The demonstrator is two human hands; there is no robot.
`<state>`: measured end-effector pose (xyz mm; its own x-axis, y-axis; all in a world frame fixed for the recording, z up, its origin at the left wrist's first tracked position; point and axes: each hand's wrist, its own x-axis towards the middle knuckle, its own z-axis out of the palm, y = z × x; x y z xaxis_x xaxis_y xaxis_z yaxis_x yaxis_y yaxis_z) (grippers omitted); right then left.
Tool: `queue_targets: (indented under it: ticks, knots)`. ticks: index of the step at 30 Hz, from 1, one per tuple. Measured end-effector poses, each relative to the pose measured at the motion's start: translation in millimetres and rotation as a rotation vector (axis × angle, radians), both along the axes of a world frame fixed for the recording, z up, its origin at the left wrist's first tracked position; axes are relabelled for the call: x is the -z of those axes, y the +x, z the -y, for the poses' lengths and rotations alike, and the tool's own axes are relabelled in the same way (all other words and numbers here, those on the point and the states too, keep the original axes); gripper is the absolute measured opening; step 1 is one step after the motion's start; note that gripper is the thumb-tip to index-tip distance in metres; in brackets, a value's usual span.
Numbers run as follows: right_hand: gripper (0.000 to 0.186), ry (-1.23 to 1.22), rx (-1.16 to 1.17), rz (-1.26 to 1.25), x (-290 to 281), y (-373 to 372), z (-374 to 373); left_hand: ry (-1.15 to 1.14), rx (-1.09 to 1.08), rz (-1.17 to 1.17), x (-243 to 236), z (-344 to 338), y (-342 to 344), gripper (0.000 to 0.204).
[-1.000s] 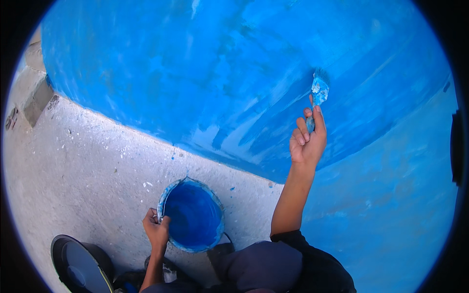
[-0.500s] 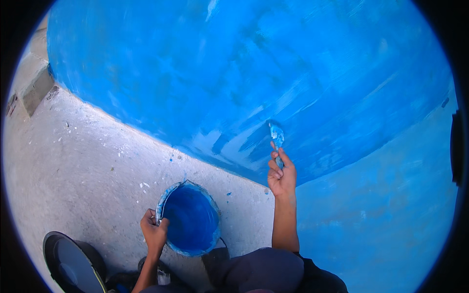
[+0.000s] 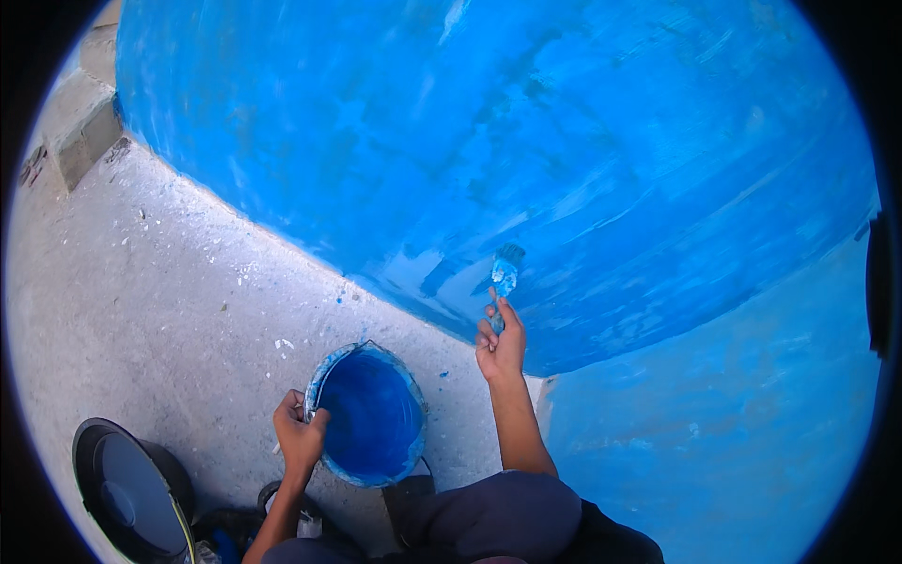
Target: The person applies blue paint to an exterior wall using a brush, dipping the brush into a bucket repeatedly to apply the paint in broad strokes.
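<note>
In my right hand (image 3: 502,344) is a paintbrush (image 3: 505,273), gripped by its handle, its ferrule smeared with pale and blue paint. Its bristles are against or very close to the blue wall (image 3: 376,160), low down near a paler, thinly covered patch. My left hand (image 3: 301,429) is closed on the rim and wire handle of a paint bucket (image 3: 420,442). Blue paint coats the bucket's inside, and its rim is crusted with pale blue. The bucket is tilted so its mouth faces up toward me.
A black tub (image 3: 85,461) with greyish liquid stands at the lower left. Concrete blocks (image 3: 89,141) meet the wall at the far left. The concrete floor (image 3: 188,310) is spotted with paint. A lighter blue wall (image 3: 695,442) adjoins on the right. My knee (image 3: 507,517) is at the bottom.
My right hand with the paintbrush has moved left and slightly down along the wall. The bucket stays in my left hand, almost unmoved. The view has shifted a little.
</note>
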<state>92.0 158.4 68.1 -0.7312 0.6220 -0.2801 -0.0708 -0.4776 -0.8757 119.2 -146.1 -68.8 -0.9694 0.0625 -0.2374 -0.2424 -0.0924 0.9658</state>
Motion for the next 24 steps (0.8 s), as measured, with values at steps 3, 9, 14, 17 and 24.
queue_targets:
  ticks: [3, 9, 14, 17, 24]
  knots:
    - [0.035, -0.265, -0.008, 0.188, 66, 13, -22, 0.038, -0.013, 0.030, -13, -9, 1, 0.015]
    - [0.034, -0.199, -0.037, 0.159, 46, 15, -38, 0.020, -0.027, 0.036, -9, -8, 3, 0.015]
    - [0.042, 0.072, -0.116, -0.013, -35, 9, -21, -0.005, -0.026, 0.067, -9, -7, 3, 0.015]
    - [0.044, 0.120, -0.125, -0.041, -42, 11, -18, 0.032, -0.030, 0.071, -15, -12, 4, 0.014]
    - [0.042, 0.126, -0.088, -0.070, -28, 15, -27, -0.037, -0.007, 0.076, -23, -11, 7, 0.011]
